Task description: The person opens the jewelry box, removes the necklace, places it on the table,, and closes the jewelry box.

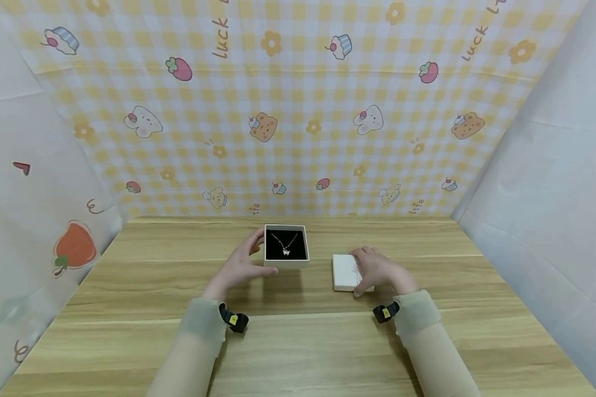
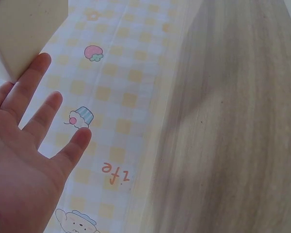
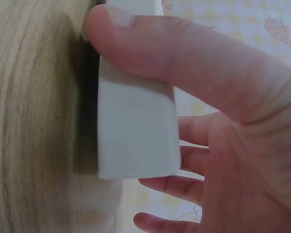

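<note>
White open-topped box [image 1: 290, 264] left of centre on wooden table's [image 1: 298, 347] far half, apparently lifted, shadow beneath; opening faces up and towards the wearer; outline near square, so no clear long axis, side edges running roughly away from the wearer; black insert [image 1: 300, 251] inside bears a silvery necklace [image 1: 280, 242], chain in a V, arms spread to the far side, pendant [image 1: 286, 252] at the near tip.

White lid [image 1: 344, 273] to the right, apart from box; flat face up, pink marking partly covered; near square too, sides nearly parallel to box's; whether its underside touches the table, cannot tell.

Left hand [image 1: 235, 269] grips box from its left, thumb at near wall, fingers towards the far side; left wrist view has some fingers spread free of it; right hand [image 1: 381, 271] arches over lid's right part, half open, thumb against near edge, fingers at far edge; hands well apart; checked cloth [image 1: 298, 94] behind.
</note>
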`<act>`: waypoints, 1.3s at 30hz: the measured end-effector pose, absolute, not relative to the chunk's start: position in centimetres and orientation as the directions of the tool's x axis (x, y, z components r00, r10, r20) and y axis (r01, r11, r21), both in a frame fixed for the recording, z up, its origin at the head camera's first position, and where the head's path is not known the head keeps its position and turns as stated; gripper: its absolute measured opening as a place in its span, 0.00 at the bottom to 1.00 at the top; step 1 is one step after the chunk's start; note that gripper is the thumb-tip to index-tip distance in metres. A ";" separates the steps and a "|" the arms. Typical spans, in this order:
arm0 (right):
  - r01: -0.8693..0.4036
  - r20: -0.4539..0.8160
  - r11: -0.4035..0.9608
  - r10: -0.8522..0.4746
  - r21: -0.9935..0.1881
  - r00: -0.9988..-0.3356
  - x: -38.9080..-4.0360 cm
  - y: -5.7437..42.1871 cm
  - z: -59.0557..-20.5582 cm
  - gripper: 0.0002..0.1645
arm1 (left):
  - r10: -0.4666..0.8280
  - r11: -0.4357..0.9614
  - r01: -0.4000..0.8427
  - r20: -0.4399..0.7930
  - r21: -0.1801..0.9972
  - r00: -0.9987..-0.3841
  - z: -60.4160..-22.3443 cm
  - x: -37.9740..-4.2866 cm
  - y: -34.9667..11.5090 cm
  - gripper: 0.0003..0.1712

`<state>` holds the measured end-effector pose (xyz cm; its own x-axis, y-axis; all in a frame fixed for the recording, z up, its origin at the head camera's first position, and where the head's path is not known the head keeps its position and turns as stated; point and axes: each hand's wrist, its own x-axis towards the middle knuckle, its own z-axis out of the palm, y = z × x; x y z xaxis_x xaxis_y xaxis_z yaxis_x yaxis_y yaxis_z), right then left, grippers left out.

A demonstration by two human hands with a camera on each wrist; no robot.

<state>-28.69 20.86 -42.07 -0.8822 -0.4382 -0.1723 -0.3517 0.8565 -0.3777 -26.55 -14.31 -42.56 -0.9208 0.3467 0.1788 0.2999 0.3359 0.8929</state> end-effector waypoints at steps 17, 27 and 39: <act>-0.340 -0.192 0.862 -0.432 -0.377 -0.881 -28.7 21.0 -42.5 0.58 | 0.347 0.363 0.304 0.175 0.881 -0.922 -42.5 -26.4 -14.3 0.58; -0.313 -0.215 0.862 -0.420 -0.398 -0.882 -28.7 20.9 -42.5 0.60 | 0.344 0.349 0.309 0.186 0.885 -0.920 -42.6 -26.5 -14.1 0.55; -0.270 -0.244 0.860 -0.400 -0.434 -0.883 -28.4 20.8 -42.5 0.61 | 0.344 0.347 0.302 0.179 0.888 -0.922 -42.6 -26.4 -14.3 0.57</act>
<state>-28.42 20.78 -42.54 -0.8831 -0.4005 -0.2443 -0.2697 0.8595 -0.4341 -26.42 -14.26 -42.57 -0.9215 0.3444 0.1794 0.3025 0.3472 0.8877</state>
